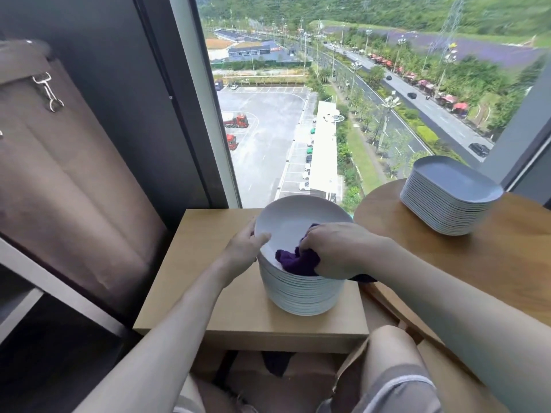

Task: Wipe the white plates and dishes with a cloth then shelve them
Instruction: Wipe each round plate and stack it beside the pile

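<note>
Head view looks down on a stack of round white plates point(298, 296), which stands on a small square wooden table point(208, 278) in front of a large window point(283, 114). The top plate point(295, 222) of this stack seems tilted toward the person, with its far edge raised.

The left hand point(246, 248) is at the left side of the stack and holds the left rim of the top plate. Its thumb lies over the rim on the inner face, and the other fingers are behind the plate, so they are hidden.

The right hand point(337, 248) is over the near right part of the stack. Its fingers are curled tightly round a bunched purple cloth point(295, 262). The cloth comes out under this hand and to its left, and it lies on the near inner face of the top plate, between the two hands.

To the right of the stack is a round wooden table point(492, 263), and on it, well apart from the hands, stands a pile of oval white dishes point(450, 201). To the left of the stack hangs brown fabric point(59, 174).
</note>
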Motion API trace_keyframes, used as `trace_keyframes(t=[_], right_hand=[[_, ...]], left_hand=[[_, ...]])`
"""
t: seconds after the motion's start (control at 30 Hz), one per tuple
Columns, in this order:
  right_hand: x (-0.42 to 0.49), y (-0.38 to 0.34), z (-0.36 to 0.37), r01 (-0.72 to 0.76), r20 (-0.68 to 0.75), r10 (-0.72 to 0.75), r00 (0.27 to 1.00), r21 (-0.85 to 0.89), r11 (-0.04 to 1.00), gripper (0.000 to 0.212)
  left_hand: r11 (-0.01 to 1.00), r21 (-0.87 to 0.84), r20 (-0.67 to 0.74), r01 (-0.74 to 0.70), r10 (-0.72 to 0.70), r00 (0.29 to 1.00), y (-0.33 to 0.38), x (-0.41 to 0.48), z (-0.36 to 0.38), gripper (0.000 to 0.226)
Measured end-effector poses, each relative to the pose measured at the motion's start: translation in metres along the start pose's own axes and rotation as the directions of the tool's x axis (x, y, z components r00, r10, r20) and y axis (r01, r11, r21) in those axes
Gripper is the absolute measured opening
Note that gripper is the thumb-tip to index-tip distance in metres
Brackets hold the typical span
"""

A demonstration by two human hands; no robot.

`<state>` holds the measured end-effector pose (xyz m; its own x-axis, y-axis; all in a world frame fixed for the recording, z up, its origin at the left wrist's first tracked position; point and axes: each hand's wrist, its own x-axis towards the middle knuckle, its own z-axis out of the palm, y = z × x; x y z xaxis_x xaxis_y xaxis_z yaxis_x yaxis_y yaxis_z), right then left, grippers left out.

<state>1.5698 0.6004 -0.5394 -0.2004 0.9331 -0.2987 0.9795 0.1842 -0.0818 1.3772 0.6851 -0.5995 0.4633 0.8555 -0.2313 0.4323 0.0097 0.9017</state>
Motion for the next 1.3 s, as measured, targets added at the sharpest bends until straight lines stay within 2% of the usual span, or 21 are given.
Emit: trace_keyframes(t=[0.07, 0.17, 0.27, 0.4, 0.5, 0.6, 0.83, 1.07, 1.17, 1.3], right_hand=[[-0.002, 0.011, 0.001, -0.093, -0.011, 0.092, 0.996, -0.046, 0.995, 0.017], [0.003, 0.028, 0.012, -0.218, -0.158, 0.205, 0.966, -0.069, 0.974, 0.015], [0.008, 0.043, 0.025, -0.304, -0.311, 0.311, 0.898, 0.075, 0.950, 0.030], [0.005, 0.045, 0.032, -0.311, -0.369, 0.411, 0.834, 0.301, 0.902, 0.042], [0.002, 0.041, 0.036, -0.304, -0.390, 0.447, 0.805, 0.376, 0.875, 0.042], [-0.001, 0.041, 0.038, -0.287, -0.413, 0.471, 0.779, 0.433, 0.855, 0.044], [-0.011, 0.044, 0.042, -0.183, -0.460, 0.529, 0.714, 0.606, 0.774, 0.042], [-0.018, 0.048, 0.032, -0.008, -0.481, 0.643, 0.597, 0.797, 0.604, 0.039], [-0.016, 0.049, 0.032, -0.002, -0.462, 0.652, 0.601, 0.815, 0.579, 0.038], [-0.012, 0.045, 0.036, 0.016, -0.440, 0.662, 0.607, 0.839, 0.543, 0.033]], left_hand=[[0.999, 0.032, -0.043, 0.005, -0.003, 0.999, -0.003, 0.000, 0.002, 0.048], [0.999, 0.048, -0.084, 0.015, -0.011, 0.996, -0.003, 0.001, 0.003, 0.058], [0.996, 0.086, -0.099, 0.012, -0.003, 0.995, 0.005, -0.001, 0.007, 0.059], [0.962, 0.273, -0.243, 0.011, 0.058, 0.968, 0.011, 0.004, 0.006, 0.058], [0.951, 0.309, -0.227, -0.024, 0.098, 0.969, 0.024, 0.003, 0.001, 0.058], [0.974, 0.212, -0.155, -0.074, 0.109, 0.982, 0.040, -0.004, -0.002, 0.058], [0.999, -0.020, -0.187, 0.026, -0.029, 0.982, 0.040, -0.012, -0.010, 0.062], [0.986, -0.167, -0.349, -0.002, -0.057, 0.935, 0.014, -0.034, -0.047, 0.045], [0.961, -0.278, -0.442, -0.015, -0.114, 0.890, -0.005, -0.048, -0.070, 0.038], [0.947, -0.320, -0.524, -0.026, -0.155, 0.838, -0.039, -0.059, -0.090, 0.039]])
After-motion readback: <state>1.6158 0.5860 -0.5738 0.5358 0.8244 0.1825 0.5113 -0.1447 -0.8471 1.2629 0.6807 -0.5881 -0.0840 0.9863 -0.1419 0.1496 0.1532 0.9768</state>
